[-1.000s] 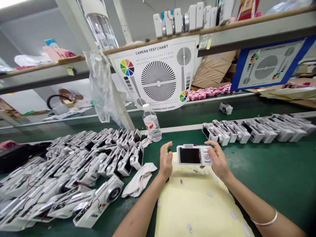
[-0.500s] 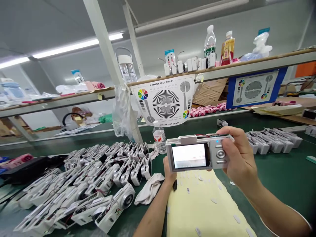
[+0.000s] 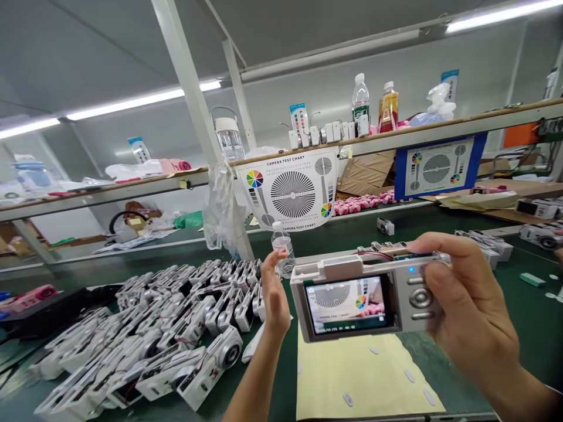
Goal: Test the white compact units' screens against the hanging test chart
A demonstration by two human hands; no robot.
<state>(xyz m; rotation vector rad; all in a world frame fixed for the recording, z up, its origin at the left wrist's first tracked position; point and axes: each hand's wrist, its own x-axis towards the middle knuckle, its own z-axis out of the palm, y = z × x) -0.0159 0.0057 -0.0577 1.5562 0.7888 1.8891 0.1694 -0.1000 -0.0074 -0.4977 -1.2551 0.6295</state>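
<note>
A white digital camera [image 3: 365,299] is held up, its back towards me and its top casing open with red wires showing. Its lit screen shows part of a test chart and some pink items; a blue light glows beside the screen. My right hand [image 3: 472,308] grips the camera's right end, thumb on the back near the buttons and index finger along the top. Just left of the camera, apart from it, my left hand [image 3: 276,293] is raised open with fingers stretched upward, holding nothing. Beyond both hands hangs a camera test chart [image 3: 292,193].
Rows of white camera bodies [image 3: 176,328] cover the bench's left side. A yellow sheet [image 3: 352,375] with small pale pieces lies below the held camera. A water bottle [image 3: 282,249] stands behind my left hand. A shelf [image 3: 409,129] with bottles crosses above.
The camera has come closer and lower, and its screen has gone from a washed-out white picture to the test chart. My left hand has moved away from the camera, to the left.
</note>
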